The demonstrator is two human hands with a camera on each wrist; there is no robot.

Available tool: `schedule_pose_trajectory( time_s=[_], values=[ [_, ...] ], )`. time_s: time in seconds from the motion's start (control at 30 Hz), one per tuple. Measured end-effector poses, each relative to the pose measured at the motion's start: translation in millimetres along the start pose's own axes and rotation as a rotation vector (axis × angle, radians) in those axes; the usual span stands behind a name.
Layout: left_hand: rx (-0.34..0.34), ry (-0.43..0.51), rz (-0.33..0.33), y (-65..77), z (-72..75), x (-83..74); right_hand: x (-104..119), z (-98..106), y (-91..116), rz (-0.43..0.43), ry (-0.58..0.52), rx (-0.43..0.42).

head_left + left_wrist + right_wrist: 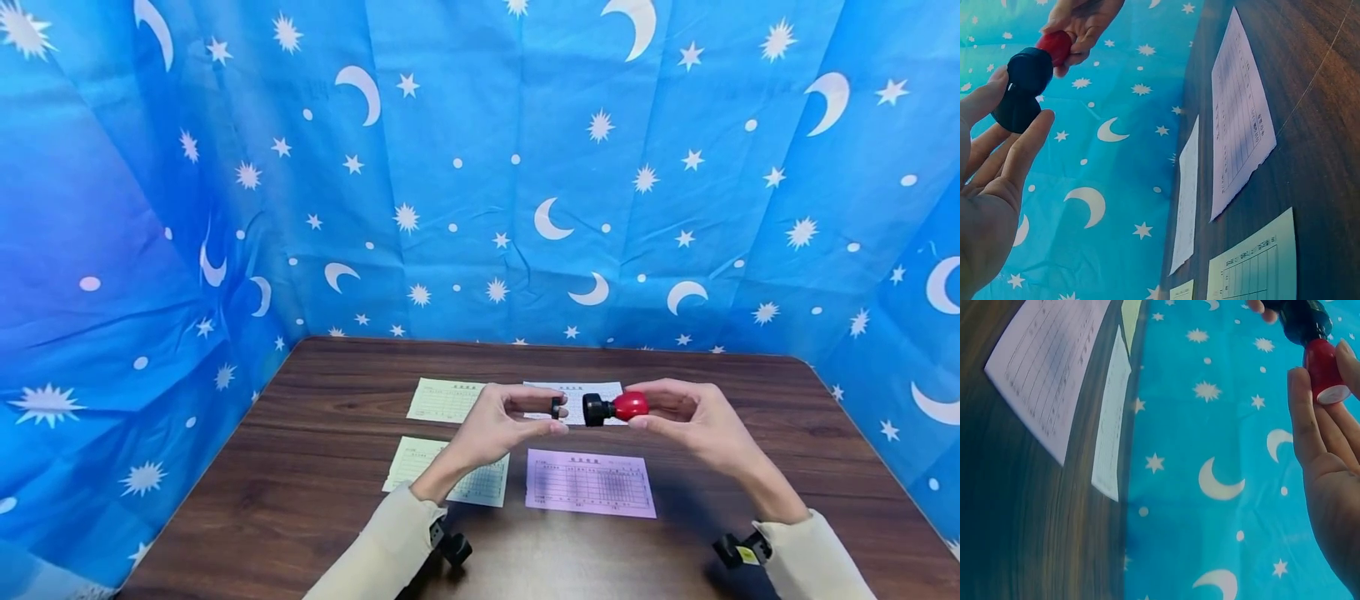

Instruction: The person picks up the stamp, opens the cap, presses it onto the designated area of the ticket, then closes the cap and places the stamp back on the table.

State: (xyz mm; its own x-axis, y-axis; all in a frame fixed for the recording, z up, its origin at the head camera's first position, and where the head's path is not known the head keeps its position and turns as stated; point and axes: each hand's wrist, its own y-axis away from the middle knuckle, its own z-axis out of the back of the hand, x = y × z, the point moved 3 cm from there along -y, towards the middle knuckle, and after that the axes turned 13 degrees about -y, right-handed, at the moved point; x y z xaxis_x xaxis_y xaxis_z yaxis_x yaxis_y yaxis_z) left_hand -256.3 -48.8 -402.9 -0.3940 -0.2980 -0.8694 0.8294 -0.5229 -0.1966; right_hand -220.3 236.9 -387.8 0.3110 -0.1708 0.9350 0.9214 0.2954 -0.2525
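Observation:
My right hand (701,421) pinches the red handle (630,405) of a stamp (1325,369), its round black head (595,409) pointing left. Facing it, my left hand (491,425) holds a small black round cap (556,407) between thumb and fingertips. In the head view a narrow gap separates cap and stamp head, both level with each other and raised over the table. The left wrist view has the cap (1016,112) overlapping the stamp's head (1030,70). Behind the hands lies a white printed form (573,390), partly covered by them.
On the dark wooden table (300,467) lie a purple form (588,483) in front and two pale green forms, one at the back left (442,402) and one nearer (408,467). A blue curtain (480,183) with moons and stars encloses the table's back and sides.

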Motion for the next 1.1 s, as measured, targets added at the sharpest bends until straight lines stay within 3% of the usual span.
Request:
schedule_pose_trajectory(
  time_s=[0.5, 0.87, 1.1],
  values=[
    [-0.047, -0.173, -0.007, -20.0, -11.4, -11.5, -3.9, 47.1, 21.1, -0.019, 0.146, -0.157],
    [-0.02, -0.23, -0.003, -44.2, -29.9, -9.6, -4.4, 73.4, 29.9, -0.039, 0.193, -0.224],
    [0.03, -0.432, -0.035, -59.6, -53.7, -11.2, -8.4, 94.5, 40.0, -0.09, 0.247, -0.269]
  ],
)
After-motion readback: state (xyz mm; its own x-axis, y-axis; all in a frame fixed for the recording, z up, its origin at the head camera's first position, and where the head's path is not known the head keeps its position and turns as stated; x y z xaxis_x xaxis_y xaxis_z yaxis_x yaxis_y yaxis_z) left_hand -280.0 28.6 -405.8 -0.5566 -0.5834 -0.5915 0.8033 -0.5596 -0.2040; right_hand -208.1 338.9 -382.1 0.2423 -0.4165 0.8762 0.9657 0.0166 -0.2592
